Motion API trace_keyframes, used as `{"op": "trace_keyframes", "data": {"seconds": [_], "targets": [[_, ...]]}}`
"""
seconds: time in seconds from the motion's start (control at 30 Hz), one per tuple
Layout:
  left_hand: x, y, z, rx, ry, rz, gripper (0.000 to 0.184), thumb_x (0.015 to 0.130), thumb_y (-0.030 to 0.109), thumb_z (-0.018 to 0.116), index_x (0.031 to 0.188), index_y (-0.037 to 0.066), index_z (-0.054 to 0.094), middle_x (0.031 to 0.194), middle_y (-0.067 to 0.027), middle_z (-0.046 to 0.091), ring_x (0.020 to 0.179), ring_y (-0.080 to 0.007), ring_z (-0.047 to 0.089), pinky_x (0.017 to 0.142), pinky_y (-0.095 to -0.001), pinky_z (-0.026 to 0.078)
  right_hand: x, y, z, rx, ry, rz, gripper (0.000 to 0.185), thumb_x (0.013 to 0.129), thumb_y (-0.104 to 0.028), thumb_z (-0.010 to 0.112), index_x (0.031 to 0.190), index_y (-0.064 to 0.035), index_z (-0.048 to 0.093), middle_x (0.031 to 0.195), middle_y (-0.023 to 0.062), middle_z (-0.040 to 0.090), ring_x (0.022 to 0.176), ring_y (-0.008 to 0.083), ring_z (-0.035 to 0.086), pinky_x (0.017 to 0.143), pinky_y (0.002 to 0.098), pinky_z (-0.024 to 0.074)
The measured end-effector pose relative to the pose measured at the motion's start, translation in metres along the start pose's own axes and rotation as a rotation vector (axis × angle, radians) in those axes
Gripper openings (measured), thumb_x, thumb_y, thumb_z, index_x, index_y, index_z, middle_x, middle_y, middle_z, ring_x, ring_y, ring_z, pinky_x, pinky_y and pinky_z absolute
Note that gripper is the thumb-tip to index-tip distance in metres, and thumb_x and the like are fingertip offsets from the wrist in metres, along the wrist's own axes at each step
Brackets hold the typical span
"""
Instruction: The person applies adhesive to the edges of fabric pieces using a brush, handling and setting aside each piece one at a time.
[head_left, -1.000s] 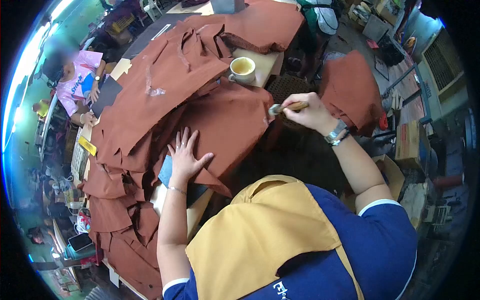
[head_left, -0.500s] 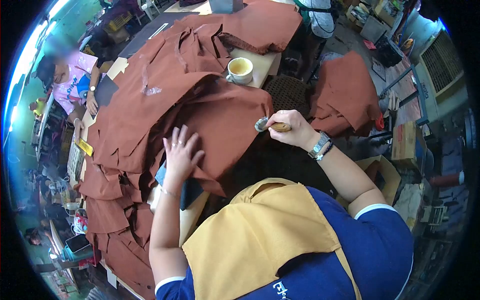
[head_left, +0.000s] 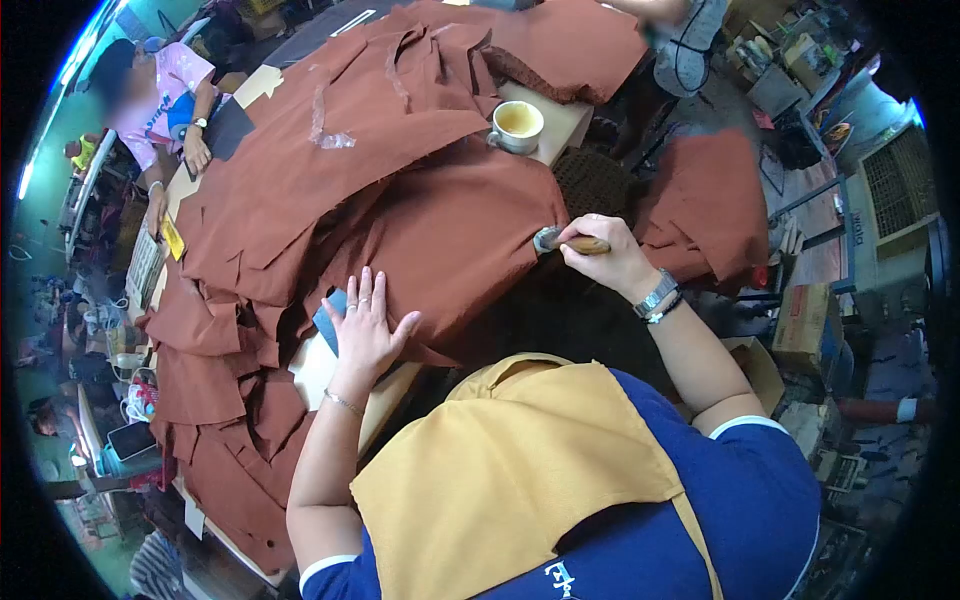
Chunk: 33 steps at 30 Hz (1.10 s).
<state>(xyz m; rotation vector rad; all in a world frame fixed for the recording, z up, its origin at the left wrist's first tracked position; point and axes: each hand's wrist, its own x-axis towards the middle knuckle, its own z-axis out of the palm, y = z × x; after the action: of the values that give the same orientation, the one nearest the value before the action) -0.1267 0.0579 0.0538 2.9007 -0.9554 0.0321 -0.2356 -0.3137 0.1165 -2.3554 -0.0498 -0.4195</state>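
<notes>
My right hand [head_left: 618,260] grips the wooden handle of a brush [head_left: 590,245]. Its pale bristle end touches the right edge of a reddish-brown sheet [head_left: 460,240], which looks like leather or heavy cloth. Fingers spread, my left hand [head_left: 368,335] lies flat on the near-left part of this sheet. A bit of blue material [head_left: 328,318] shows beside my left fingers. Beyond the sheet stands a white cup [head_left: 515,145] with yellowish contents, its handle turned to the left.
More reddish-brown sheets [head_left: 250,205] lie piled and overlapping across the table. Another stack [head_left: 705,200] rests at right, past a dark woven seat [head_left: 592,185]. A co-worker in a pink shirt [head_left: 180,75] is at the far left, near a yellow object [head_left: 173,238]. Cardboard boxes [head_left: 808,325] stand at right.
The view has shifted a little. My left hand has flattened and its fingers point farther forward. The brush remains at the sheet's right edge, and the sheet's near corner lies flatter.
</notes>
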Motion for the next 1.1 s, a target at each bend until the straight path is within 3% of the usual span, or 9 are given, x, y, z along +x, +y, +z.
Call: {"op": "trace_keyframes", "data": {"seconds": [0.17,0.33,0.43,0.57,0.77,0.87,0.97,1.03,1.1], "targets": [[0.044,-0.024,-0.008,0.000,-0.098,0.017,0.093,0.086,0.073,0.049,0.155,0.014,0.031,0.160,-0.0125,0.030,0.147,-0.0352,0.027,0.114,-0.0702,0.006,0.002,-0.012,0.005,-0.019,0.032,0.070,0.011,0.075,-0.006,0.072,0.084,-0.0008,0.067,0.081,0.0139,0.068,0.076,0.0279,0.069,0.071,0.0346,0.0539],[0.042,-0.026,0.004,0.019,0.114,0.343,0.056,0.093,0.024,0.057,0.146,0.014,0.044,0.154,-0.0108,0.040,0.145,-0.0301,0.032,0.117,-0.0610,0.018,0.005,-0.021,0.016,-0.124,0.057,0.162,0.012,0.074,-0.008,0.072,0.083,-0.0019,0.068,0.082,0.0141,0.068,0.077,0.0277,0.068,0.072,0.0345,0.0535],[0.017,-0.023,0.009,-0.210,-0.027,0.275,0.070,0.092,0.047,0.057,0.152,0.019,0.038,0.161,-0.0129,0.027,0.148,-0.0341,0.024,0.118,-0.0597,0.018,0.006,-0.025,0.016,-0.162,0.049,0.182,0.013,0.073,-0.010,0.072,0.083,-0.0026,0.068,0.082,0.0142,0.068,0.077,0.0285,0.068,0.072,0.0352,0.0534],[0.038,-0.044,0.000,-0.221,-0.100,0.308,0.095,0.077,0.070,0.063,0.154,0.021,0.035,0.161,-0.0171,0.024,0.148,-0.0393,0.023,0.118,-0.0563,0.020,0.005,-0.018,-0.005,-0.213,-0.007,0.186,0.012,0.073,-0.010,0.072,0.082,-0.0032,0.067,0.080,0.0142,0.068,0.078,0.0289,0.068,0.071,0.0366,0.0538],[0.065,-0.055,0.007,-0.337,-0.114,0.392,0.098,0.077,0.072,0.062,0.154,0.018,0.034,0.157,-0.0241,0.028,0.143,-0.0449,0.030,0.118,-0.0517,0.026,0.010,-0.046,0.005,-0.212,0.144,0.025,0.011,0.074,-0.008,0.073,0.083,-0.0037,0.070,0.083,0.0132,0.069,0.079,0.0273,0.069,0.072,0.0351,0.0544],[0.064,-0.058,0.008,-0.342,-0.127,0.409,0.101,0.076,0.073,0.062,0.155,0.017,0.031,0.156,-0.0276,0.028,0.141,-0.0489,0.030,0.117,-0.0529,0.026,-0.001,-0.028,0.030,-0.104,0.056,0.011,0.011,0.073,-0.009,0.074,0.083,-0.0048,0.071,0.082,0.0124,0.069,0.078,0.0266,0.069,0.072,0.0348,0.0544],[0.056,-0.059,-0.011,-0.359,0.068,0.629,0.062,0.081,0.043,0.071,0.135,0.018,0.057,0.147,-0.0175,0.045,0.135,-0.0422,0.041,0.114,-0.0523,0.031,-0.003,-0.021,0.023,-0.182,0.020,0.097,0.012,0.072,-0.012,0.074,0.081,-0.0054,0.072,0.080,0.0127,0.068,0.076,0.0273,0.068,0.072,0.0353,0.0542],[0.051,-0.056,-0.014,-0.523,0.027,0.837,0.033,0.077,0.017,0.069,0.110,0.018,0.069,0.127,-0.0076,0.059,0.125,-0.0317,0.052,0.109,-0.0492,0.037,-0.002,-0.021,0.022,-0.186,0.028,0.089,0.012,0.072,-0.012,0.074,0.081,-0.0051,0.071,0.079,0.0131,0.068,0.075,0.0283,0.068,0.071,0.0357,0.0543],[0.036,-0.052,-0.014,-0.496,0.041,0.853,0.026,0.069,0.006,0.063,0.092,0.017,0.070,0.106,-0.0011,0.065,0.112,-0.0244,0.058,0.104,-0.0455,0.039,0.000,-0.023,0.023,-0.171,0.022,0.105,0.011,0.071,-0.012,0.073,0.080,-0.0049,0.071,0.079,0.0134,0.068,0.075,0.0289,0.068,0.071,0.0359,0.0546]]}}
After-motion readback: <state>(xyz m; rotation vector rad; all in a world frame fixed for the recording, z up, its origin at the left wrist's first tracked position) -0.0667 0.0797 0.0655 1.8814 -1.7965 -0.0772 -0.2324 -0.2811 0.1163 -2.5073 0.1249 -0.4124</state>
